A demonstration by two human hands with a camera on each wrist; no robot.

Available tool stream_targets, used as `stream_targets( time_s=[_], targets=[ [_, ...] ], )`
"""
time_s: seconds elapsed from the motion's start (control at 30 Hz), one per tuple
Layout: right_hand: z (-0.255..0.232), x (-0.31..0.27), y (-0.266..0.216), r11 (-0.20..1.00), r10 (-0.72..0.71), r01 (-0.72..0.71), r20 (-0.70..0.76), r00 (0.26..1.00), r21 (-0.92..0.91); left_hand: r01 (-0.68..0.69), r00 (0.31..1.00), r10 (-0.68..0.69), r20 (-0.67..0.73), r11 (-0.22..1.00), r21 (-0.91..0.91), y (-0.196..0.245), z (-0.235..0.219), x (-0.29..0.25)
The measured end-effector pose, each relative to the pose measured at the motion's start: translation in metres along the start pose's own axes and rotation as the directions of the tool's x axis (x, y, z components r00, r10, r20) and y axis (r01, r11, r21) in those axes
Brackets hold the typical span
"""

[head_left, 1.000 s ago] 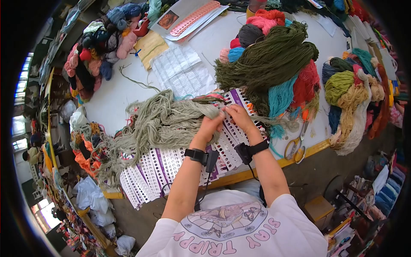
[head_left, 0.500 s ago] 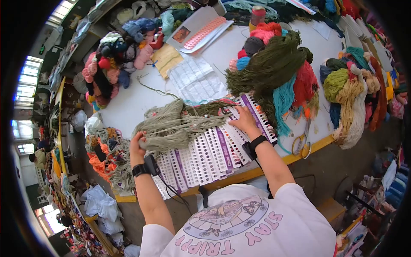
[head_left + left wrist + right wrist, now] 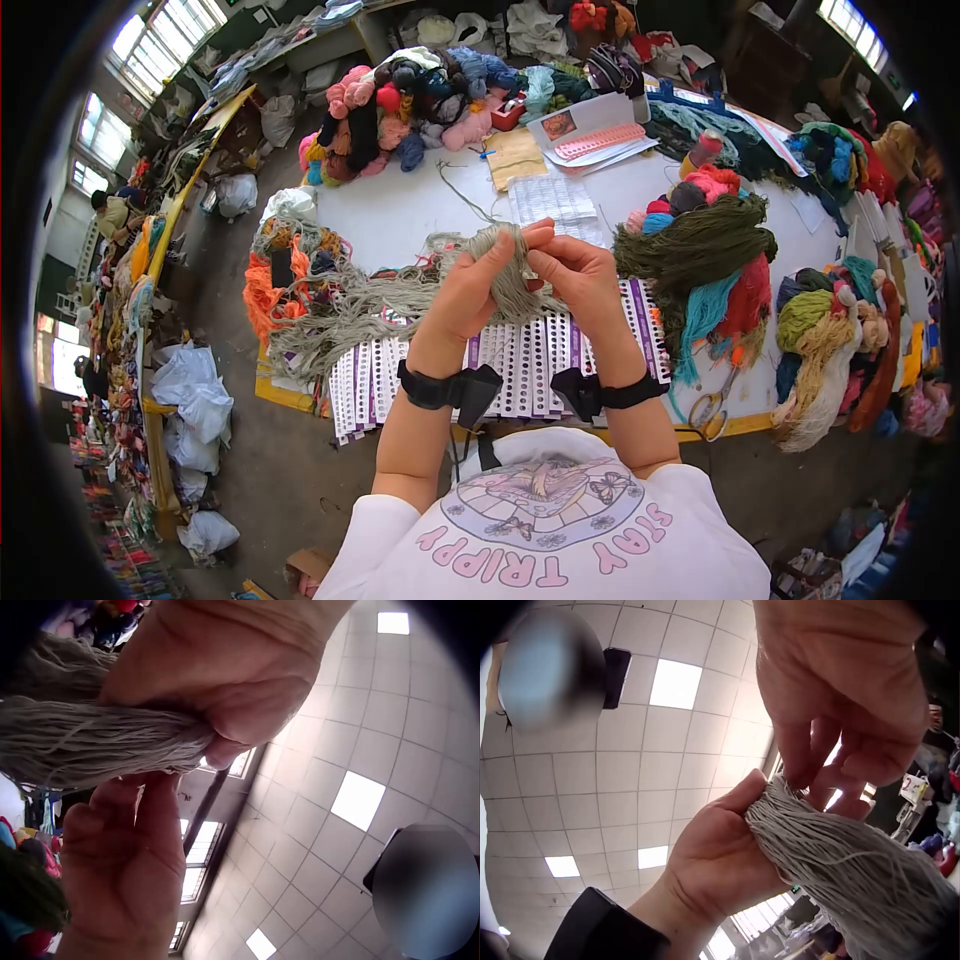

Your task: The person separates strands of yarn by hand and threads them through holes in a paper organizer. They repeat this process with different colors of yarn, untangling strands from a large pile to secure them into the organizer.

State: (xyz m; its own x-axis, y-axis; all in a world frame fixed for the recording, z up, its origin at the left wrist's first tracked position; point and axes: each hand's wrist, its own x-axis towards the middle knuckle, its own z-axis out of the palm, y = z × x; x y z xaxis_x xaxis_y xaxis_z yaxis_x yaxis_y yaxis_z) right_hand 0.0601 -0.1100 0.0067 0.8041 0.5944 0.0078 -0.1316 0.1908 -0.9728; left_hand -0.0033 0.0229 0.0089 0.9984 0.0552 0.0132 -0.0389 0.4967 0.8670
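Skein [image 3: 514,290] over white table [image 3: 372,222], yarn heaps [image 3: 405,112], tiled ceiling [image 3: 296,859]

A yarn workshop is suggested by skeins [image 3: 695,245] heaped on a white table [image 3: 380,230], dotted cards [image 3: 515,365] along its near edge.

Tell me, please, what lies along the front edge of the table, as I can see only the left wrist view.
Observer: In the head view, many white and purple strips with rows of round marks lie along the front edge of the table.
Operator: Thank you; is there any cutting tool nearby?
Observer: Yes, scissors lie near that same edge, to the right of the strips.
Operator: And does any paper lie past the grey skein?
Observer: Yes, a white sheet lies on the table just beyond it.
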Motion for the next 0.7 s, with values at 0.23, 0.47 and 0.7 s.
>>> stream_targets(
  time_s=[0.23, 0.47, 0.7],
  targets=[
    [-0.01, -0.017, 0.0, 0.986, -0.018, 0.02, -0.016, 1.0, 0.166, -0.003, 1.0, 0.004, 0.003, 0.999, -0.054, 0.008, 0.021, -0.012],
    [-0.001, -0.028, -0.003, 0.985, -0.173, 0.171, -0.063, 0.983, -0.03, -0.014, 0.999, 0.011, -0.037, 0.997, -0.076, 0.005, 0.028, -0.017],
    [-0.003, -0.03, 0.0, 0.974, -0.049, 0.067, -0.087, 0.995, 0.219, -0.004, 0.997, -0.005, -0.082, 0.994, -0.107, 0.001, 0.019, -0.019]
  ],
)
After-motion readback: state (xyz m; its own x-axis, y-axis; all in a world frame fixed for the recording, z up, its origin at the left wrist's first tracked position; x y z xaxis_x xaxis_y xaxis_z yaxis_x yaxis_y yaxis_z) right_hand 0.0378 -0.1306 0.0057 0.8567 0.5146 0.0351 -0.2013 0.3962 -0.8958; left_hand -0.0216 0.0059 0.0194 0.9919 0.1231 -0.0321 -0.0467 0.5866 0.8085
